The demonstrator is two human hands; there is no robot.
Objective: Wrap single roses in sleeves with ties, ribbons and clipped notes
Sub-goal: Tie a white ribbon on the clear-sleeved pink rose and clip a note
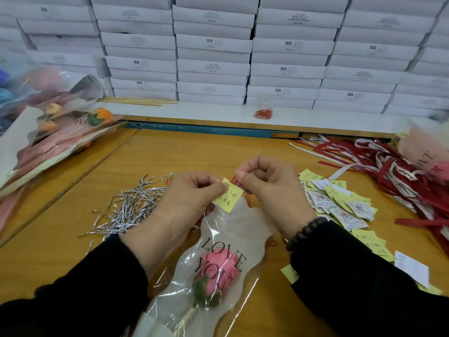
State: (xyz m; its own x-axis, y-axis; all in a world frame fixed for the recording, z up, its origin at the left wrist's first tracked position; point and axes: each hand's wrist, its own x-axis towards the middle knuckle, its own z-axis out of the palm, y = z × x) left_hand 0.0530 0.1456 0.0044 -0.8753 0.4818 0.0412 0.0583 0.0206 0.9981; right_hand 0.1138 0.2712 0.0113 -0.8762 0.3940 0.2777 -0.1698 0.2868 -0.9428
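**Clipping the note to the sleeve's far edge**

Lying near to far, the pink rose (218, 268) in its clear "LOVE YOU" plastic sleeve (233, 229) points its bloom far, stem near. At the sleeve's far edge, the left hand (187, 198) pinches the yellow handwritten paper note (228, 198); the right hand (267, 188), just right of it, pinches a small red clip (234, 179) against the note's far corner.

Ahead of me, white flat boxes (213, 57) stand stacked in columns along the back, several printed SGS. They rest on a white shelf (206, 113). Thin wooden sticks (138, 101) lie on it at the left. I work at a yellow wooden table (170, 154).
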